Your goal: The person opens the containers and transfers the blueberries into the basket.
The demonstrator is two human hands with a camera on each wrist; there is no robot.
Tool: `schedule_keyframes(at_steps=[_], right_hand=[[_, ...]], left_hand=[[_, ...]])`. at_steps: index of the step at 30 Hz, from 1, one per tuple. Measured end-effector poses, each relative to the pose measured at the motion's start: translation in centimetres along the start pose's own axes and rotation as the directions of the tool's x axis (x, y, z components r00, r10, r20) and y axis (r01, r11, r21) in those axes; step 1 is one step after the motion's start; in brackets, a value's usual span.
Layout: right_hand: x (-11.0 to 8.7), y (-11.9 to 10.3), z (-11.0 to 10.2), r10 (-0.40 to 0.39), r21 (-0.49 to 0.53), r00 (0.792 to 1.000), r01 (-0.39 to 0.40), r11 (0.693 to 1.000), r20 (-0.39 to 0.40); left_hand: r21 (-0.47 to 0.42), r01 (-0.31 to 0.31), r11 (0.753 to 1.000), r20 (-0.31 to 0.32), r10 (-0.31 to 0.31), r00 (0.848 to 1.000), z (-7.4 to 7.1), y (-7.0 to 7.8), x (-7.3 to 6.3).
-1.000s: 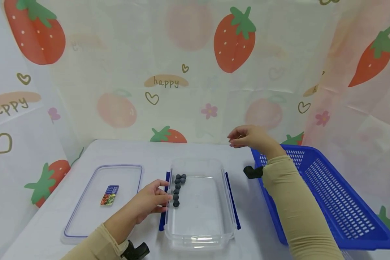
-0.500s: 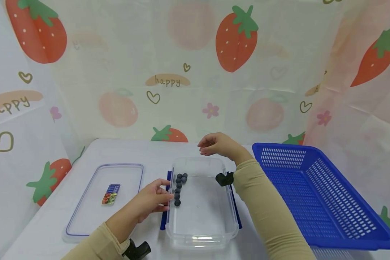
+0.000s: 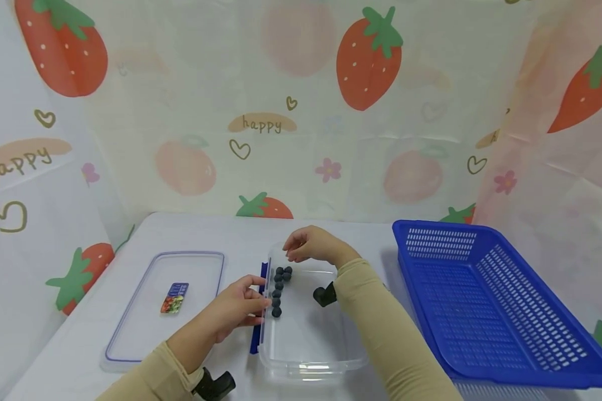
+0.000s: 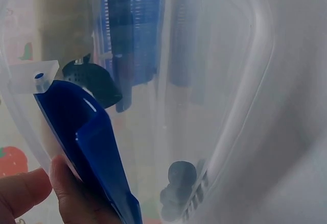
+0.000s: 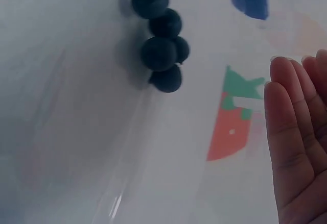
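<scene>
A clear plastic box with blue side latches stands in front of me. Several dark blue round berries, like blueberries, lie along its left wall. My left hand rests its spread fingers on the box's left edge, by the blue latch close up in the left wrist view. Over the far left part of the box hovers my right hand, fingers drooping toward the berries. In the right wrist view its fingers lie close together and fairly straight, with no object visible between them, apart from the berries.
A clear lid with a blue seal and a small printed label lies on the left. To the right stands a blue perforated basket. A strawberry-patterned cloth hangs behind the white table.
My right hand has swept left from beside the basket's far corner and come down over the box's far left part. My left hand keeps its place at the box; the berries look unchanged.
</scene>
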State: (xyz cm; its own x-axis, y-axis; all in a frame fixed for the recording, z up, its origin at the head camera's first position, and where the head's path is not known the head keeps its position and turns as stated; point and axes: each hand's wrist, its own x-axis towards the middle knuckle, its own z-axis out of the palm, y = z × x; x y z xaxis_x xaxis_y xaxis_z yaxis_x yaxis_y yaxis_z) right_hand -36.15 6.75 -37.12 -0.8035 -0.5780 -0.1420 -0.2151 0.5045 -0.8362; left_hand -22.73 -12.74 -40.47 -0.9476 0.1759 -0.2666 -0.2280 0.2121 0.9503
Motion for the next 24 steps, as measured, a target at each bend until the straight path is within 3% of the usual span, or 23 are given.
schedule_keyframes(at_steps=[13, 24], right_hand=[[1.0, 1.0, 1.3, 0.049, -0.069, 0.995, -0.044, 0.997, 0.081], [1.1, 1.9, 1.7, 0.097, -0.117, 0.991, -0.087, 0.989, 0.087]], left_hand=[[0.01, 0.005, 1.0, -0.008, -0.004, 1.0, 0.1, 0.2, -0.1], [0.009, -0.004, 1.0, -0.004, 0.004, 1.0, 0.2, 0.2, -0.1]])
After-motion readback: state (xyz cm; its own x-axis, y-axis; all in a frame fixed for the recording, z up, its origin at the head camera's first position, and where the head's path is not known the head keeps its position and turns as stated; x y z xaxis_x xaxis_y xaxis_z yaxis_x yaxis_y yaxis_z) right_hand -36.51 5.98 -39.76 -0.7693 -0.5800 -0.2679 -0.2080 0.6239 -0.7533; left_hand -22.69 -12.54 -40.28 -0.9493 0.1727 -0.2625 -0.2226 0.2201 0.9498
